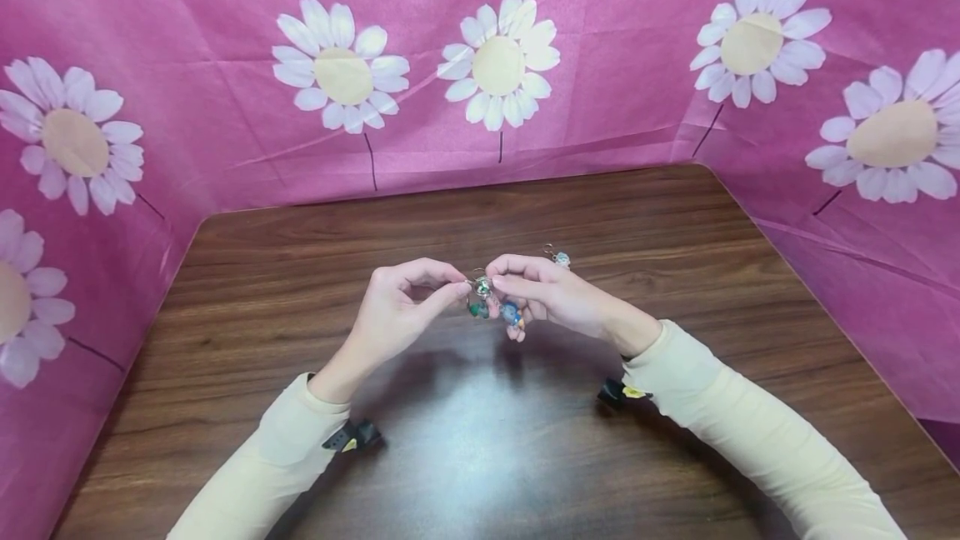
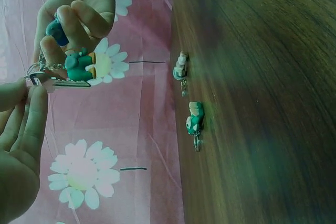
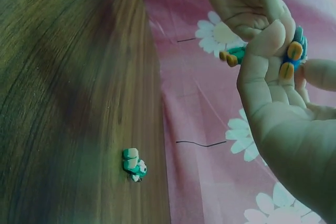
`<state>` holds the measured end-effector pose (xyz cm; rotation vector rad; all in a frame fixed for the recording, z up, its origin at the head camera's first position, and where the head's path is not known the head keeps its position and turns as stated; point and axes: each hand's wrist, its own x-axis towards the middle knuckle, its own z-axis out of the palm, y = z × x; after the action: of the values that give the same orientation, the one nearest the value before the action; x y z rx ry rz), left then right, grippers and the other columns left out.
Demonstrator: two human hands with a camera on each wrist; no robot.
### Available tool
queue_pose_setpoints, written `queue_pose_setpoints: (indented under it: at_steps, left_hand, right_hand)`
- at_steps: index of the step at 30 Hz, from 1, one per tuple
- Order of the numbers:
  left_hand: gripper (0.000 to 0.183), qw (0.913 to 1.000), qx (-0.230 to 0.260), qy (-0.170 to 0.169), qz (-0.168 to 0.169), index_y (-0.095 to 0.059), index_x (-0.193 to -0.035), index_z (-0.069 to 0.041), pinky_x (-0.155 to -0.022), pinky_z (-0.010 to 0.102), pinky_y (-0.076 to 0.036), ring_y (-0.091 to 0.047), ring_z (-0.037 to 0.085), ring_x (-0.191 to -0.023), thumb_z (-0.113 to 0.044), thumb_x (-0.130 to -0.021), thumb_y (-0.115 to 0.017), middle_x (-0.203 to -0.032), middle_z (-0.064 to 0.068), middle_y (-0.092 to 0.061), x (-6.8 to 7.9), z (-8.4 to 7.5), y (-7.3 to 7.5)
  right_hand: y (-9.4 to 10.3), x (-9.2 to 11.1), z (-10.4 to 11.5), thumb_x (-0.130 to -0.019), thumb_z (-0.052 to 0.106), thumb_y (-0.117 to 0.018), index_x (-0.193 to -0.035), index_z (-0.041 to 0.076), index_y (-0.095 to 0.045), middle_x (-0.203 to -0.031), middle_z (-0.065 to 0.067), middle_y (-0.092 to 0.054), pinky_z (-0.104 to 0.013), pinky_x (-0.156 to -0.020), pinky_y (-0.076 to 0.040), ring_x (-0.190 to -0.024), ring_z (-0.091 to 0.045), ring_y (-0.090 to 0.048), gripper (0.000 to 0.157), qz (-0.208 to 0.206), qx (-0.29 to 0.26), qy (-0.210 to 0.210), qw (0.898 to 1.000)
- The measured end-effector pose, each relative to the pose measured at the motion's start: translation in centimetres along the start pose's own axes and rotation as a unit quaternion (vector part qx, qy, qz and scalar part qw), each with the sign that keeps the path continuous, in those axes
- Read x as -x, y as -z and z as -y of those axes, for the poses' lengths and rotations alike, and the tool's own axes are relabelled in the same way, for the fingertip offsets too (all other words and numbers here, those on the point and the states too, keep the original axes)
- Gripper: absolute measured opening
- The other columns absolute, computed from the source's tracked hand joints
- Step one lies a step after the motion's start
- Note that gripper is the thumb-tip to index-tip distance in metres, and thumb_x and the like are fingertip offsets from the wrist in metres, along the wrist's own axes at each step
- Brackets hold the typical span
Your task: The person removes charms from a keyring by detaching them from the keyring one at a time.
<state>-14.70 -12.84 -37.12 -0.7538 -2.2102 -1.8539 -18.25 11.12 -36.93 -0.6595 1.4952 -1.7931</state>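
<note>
My left hand (image 1: 401, 307) pinches a metal key ring (image 1: 480, 280) between thumb and fingertips, above the middle of the table. A green figurine charm (image 2: 79, 67) hangs from it, beside a flat, key-like metal piece (image 2: 73, 83). Close on the other side, my right hand (image 1: 558, 294) pinches at the ring and chain with thumb and index finger. A blue figurine charm (image 1: 512, 315) with orange feet dangles by its curled lower fingers. Fingers partly hide where ring and chains meet, so I cannot tell which charms are linked.
On the brown wooden table (image 1: 300, 332) lie a pale keychain charm (image 1: 562, 259), behind the right hand, and a green figurine keychain (image 2: 195, 119), visible in the left wrist view. Pink cloth (image 1: 420, 148) with daisies surrounds the table's back and sides.
</note>
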Motion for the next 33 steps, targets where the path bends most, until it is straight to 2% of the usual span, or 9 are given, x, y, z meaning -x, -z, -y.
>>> queue_pose_setpoints:
  at_steps: [5,10,14,19,24,27,30,33]
  left_hand:
    - [0.006,0.9995,0.021,0.023,-0.002,-0.076,-0.097,-0.004,-0.063,0.035,-0.061,-0.074,0.029,-0.071,-0.007,-0.091,-0.077,-0.086,0.006,-0.076,0.0,-0.01,-0.04]
    - [0.006,0.9993,0.01,0.036,-0.009,-0.075,-0.096,-0.006,-0.062,0.032,-0.06,-0.073,0.023,-0.069,-0.01,-0.092,-0.077,-0.086,0.005,-0.076,0.0,-0.01,0.0]
    - [0.006,0.9992,0.01,0.036,-0.012,-0.075,-0.096,-0.006,-0.061,0.031,-0.06,-0.073,0.022,-0.069,-0.01,-0.092,-0.076,-0.086,0.005,-0.076,0.01,-0.07,-0.01]
    - [0.005,0.9994,0.008,0.03,-0.014,-0.075,-0.096,-0.006,-0.06,0.032,-0.06,-0.073,0.025,-0.07,-0.009,-0.092,-0.076,-0.086,0.005,-0.076,-0.03,0.03,-0.05]
    - [0.006,0.9993,0.003,0.033,-0.017,-0.075,-0.096,-0.006,-0.061,0.032,-0.06,-0.072,0.023,-0.07,-0.01,-0.092,-0.077,-0.086,0.004,-0.076,-0.04,0.12,-0.05]
    - [0.006,0.9992,0.006,0.036,-0.017,-0.075,-0.096,-0.006,-0.063,0.03,-0.06,-0.072,0.02,-0.071,-0.01,-0.092,-0.077,-0.086,0.005,-0.076,-0.05,0.08,-0.07]
    - [0.006,0.9991,0.007,0.037,-0.018,-0.075,-0.096,-0.005,-0.062,0.029,-0.059,-0.072,0.02,-0.071,-0.01,-0.092,-0.077,-0.086,0.005,-0.076,-0.08,0.03,-0.11]
    - [0.006,0.999,0.016,0.039,-0.018,-0.074,-0.096,-0.004,-0.062,0.03,-0.06,-0.073,0.023,-0.07,-0.008,-0.092,-0.076,-0.085,0.008,-0.075,-0.11,0.0,-0.15]
  right_hand:
    - [-0.12,0.02,0.05,-0.108,0.018,-0.048,-0.122,-0.003,-0.047,-0.087,-0.012,-0.06,-0.03,-0.058,-0.053,-0.064,-0.018,-0.057,0.025,-0.013,0.014,0.0,1.0]
    - [-0.09,0.08,-0.08,-0.104,0.014,-0.058,-0.13,0.0,-0.048,-0.087,-0.016,-0.061,-0.031,-0.058,-0.053,-0.064,-0.02,-0.057,0.031,-0.037,0.076,0.01,0.996]
    - [-0.09,0.05,-0.12,-0.1,0.012,-0.067,-0.123,0.002,-0.057,-0.094,-0.013,-0.069,-0.034,-0.06,-0.057,-0.064,-0.027,-0.062,0.027,-0.062,0.157,0.017,0.986]
    - [-0.16,-0.01,0.1,-0.096,0.01,-0.071,-0.112,0.001,-0.062,-0.094,-0.014,-0.072,-0.042,-0.065,-0.061,-0.069,-0.034,-0.067,0.021,-0.09,0.219,0.042,0.971]
    - [-0.03,0.04,0.54,-0.096,0.012,-0.072,-0.111,0.003,-0.07,-0.095,-0.008,-0.073,-0.042,-0.067,-0.061,-0.07,-0.031,-0.069,0.018,-0.08,0.271,0.052,0.958]
    - [0.05,0.04,0.69,-0.097,0.012,-0.07,-0.114,0.005,-0.072,-0.096,-0.003,-0.073,-0.04,-0.065,-0.061,-0.07,-0.037,-0.068,0.018,-0.071,0.285,0.057,0.954]
    - [0.04,0.11,0.77,-0.098,0.011,-0.068,-0.113,0.006,-0.072,-0.096,-0.004,-0.073,-0.04,-0.065,-0.06,-0.071,-0.04,-0.067,0.016,-0.062,0.281,0.056,0.956]
    - [-0.02,0.21,0.85,-0.099,0.01,-0.067,-0.113,0.008,-0.072,-0.095,-0.006,-0.073,-0.041,-0.066,-0.06,-0.071,-0.035,-0.067,0.015,-0.056,0.275,0.056,0.958]
